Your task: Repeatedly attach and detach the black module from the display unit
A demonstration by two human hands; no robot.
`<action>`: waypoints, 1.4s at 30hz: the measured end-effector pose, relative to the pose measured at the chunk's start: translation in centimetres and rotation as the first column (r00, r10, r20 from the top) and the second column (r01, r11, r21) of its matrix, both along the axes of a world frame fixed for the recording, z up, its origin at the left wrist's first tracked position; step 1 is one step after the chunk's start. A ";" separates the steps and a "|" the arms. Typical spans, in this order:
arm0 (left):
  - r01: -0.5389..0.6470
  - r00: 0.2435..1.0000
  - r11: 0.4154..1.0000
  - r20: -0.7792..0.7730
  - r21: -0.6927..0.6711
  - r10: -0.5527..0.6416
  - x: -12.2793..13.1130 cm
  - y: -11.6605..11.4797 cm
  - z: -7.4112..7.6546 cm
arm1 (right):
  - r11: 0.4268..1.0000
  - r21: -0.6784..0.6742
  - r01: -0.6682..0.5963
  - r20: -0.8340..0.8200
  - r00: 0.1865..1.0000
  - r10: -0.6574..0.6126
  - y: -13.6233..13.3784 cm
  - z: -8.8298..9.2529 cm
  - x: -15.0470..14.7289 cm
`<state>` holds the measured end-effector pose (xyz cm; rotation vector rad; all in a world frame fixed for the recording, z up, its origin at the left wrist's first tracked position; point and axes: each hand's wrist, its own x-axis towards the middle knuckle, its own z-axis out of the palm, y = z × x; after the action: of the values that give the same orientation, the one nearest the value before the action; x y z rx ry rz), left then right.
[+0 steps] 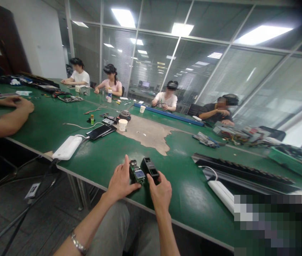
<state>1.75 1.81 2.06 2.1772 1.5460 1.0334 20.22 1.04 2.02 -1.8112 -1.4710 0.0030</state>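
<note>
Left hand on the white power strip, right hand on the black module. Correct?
No: the left hand is at the green circuit board with the small screen, not the white power strip, as the head view shows. The right hand is on the black module, as you said.

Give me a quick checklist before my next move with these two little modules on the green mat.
Left hand on the green circuit board: ok, fingers against it.
Right hand on the black module: ok, fingertips on it.
Small screen on the board: cannot tell whether it is lit.
Cables to either unit: cannot tell, hands hide parts.
White power strip: ok, off to the right of the hands.
Table's near edge: not ok, both units sit close to it.
</note>
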 end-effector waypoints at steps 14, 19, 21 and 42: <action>0.037 0.999 0.999 -0.013 0.005 -0.037 0.0 0.1 0.2 | 1.000 -0.004 -0.020 0.069 0.997 0.020 -0.5 -0.8 0.8; 0.037 0.999 0.999 -0.014 0.006 -0.036 0.0 0.0 0.2 | 1.000 0.000 0.002 -0.018 1.000 -0.002 -0.5 0.0 0.6; 0.032 0.999 0.999 -0.015 0.005 -0.032 0.0 0.0 0.2 | 1.000 0.010 0.016 -0.103 0.995 -0.015 -0.8 0.7 0.4; 0.020 0.999 0.999 0.024 0.040 -0.021 -0.6 0.0 -0.7 | 0.995 0.004 -0.098 -0.039 0.994 0.098 -1.6 3.5 -5.1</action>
<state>1.10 1.77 1.34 2.1937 1.5017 1.0885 15.09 -0.53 5.53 -1.7257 -1.5299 0.0859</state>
